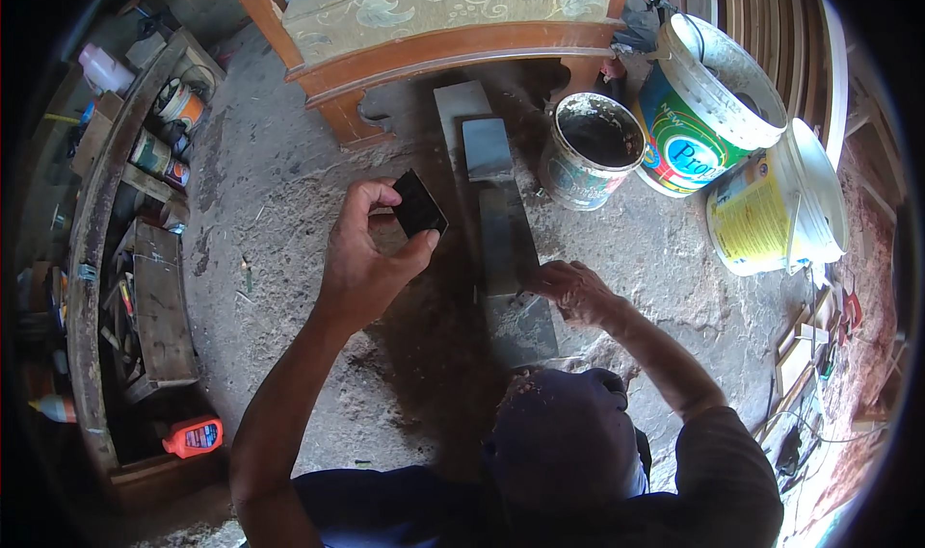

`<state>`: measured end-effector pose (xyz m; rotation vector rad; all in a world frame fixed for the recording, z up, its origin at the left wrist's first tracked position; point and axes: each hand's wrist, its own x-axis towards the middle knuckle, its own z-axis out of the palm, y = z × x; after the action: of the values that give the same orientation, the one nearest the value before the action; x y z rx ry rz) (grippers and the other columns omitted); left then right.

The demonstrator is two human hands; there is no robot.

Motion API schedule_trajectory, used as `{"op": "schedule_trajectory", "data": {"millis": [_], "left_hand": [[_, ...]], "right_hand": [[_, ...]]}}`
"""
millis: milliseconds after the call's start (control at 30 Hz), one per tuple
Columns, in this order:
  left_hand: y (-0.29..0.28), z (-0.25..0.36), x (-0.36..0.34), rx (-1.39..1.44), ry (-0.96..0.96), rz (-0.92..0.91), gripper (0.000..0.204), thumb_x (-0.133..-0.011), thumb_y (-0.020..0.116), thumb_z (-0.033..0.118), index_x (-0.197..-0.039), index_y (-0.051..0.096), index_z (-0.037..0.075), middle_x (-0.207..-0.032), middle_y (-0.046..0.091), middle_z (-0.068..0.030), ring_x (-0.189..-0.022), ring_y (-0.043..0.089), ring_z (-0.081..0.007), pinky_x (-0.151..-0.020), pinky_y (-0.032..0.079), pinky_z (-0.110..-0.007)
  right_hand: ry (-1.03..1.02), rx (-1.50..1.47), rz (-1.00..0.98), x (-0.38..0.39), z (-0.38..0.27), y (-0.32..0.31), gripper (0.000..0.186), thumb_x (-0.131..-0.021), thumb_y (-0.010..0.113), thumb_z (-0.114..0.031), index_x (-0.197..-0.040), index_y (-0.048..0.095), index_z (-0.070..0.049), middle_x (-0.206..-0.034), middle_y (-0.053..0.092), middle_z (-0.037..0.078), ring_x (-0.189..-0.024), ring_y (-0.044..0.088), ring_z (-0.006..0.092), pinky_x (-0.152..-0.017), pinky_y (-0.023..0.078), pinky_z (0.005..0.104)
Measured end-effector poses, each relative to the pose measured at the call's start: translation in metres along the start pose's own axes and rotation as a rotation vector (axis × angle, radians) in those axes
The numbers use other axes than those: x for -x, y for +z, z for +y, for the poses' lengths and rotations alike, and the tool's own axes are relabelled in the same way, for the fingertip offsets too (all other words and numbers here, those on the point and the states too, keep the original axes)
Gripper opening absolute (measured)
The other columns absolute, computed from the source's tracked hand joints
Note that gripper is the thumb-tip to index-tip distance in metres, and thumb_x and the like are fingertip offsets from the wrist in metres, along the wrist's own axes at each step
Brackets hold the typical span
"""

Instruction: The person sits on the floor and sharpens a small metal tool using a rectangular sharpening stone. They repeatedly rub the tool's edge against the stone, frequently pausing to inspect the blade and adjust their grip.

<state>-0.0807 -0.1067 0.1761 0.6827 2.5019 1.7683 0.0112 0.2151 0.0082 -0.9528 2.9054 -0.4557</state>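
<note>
Pinched between the thumb and fingers of my left hand (361,245) is a small flat black rectangular piece (419,206), raised and tilted above the floor. A long narrow grey board (522,331) lies on the floor in front of me. On it rest a pale blue-grey rectangular block (488,150) and a darker grey block (498,240), both resembling sharpening stones. My right hand (575,293) is at the board's right edge beside the lower end of the darker block. Its fingers are curled and close together; what they grip, if anything, is hidden.
Behind the board stands a wooden seat with patterned upholstery (453,9). A dirty open bucket (588,163), a large green-labelled bucket (694,134) and a yellow-labelled bucket (761,216) stand right. A wooden shelf (87,259) with cans lines the left, near an orange-red bottle (195,437).
</note>
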Motion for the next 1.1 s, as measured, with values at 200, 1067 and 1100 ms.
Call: {"op": "schedule_trajectory", "data": {"millis": [200, 1067, 1100], "left_hand": [[-0.007, -0.002, 0.004, 0.023, -0.072, 0.0, 0.046, -0.079, 0.075, 0.001, -0.114, 0.045, 0.006, -0.124, 0.05, -0.011, -0.102, 0.057, -0.0183, -0.088, 0.05, -0.034], [0.002, -0.001, 0.009, -0.026, 0.052, -0.045, 0.054, -0.074, 0.076, -0.002, -0.115, 0.043, 0.006, -0.13, 0.046, -0.0156, -0.122, 0.052, -0.0241, -0.102, 0.046, -0.037], [0.001, 0.0, 0.009, -0.058, 0.078, -0.042, 0.054, -0.074, 0.075, -0.005, -0.115, 0.042, 0.007, -0.131, 0.046, -0.0148, -0.123, 0.05, -0.0236, -0.102, 0.046, -0.037]], "right_hand": [[-0.199, 0.205, -0.002, 0.01, 0.001, 0.01, 0.064, -0.066, 0.075, -0.013, -0.127, 0.058, -0.012, -0.127, 0.055, 0.003, -0.114, 0.056, 0.0228, -0.093, 0.05, 0.0374], [0.844, 0.304, -0.114, -0.122, 0.219, -0.076, 0.029, -0.087, 0.057, -0.023, -0.101, 0.074, -0.004, -0.107, 0.072, 0.018, -0.102, 0.07, 0.0377, -0.087, 0.056, 0.0517], [0.821, 0.294, -0.13, -0.121, 0.217, -0.079, 0.03, -0.086, 0.058, -0.023, -0.104, 0.073, -0.005, -0.106, 0.073, 0.017, -0.102, 0.07, 0.0355, -0.087, 0.056, 0.0502]]}}
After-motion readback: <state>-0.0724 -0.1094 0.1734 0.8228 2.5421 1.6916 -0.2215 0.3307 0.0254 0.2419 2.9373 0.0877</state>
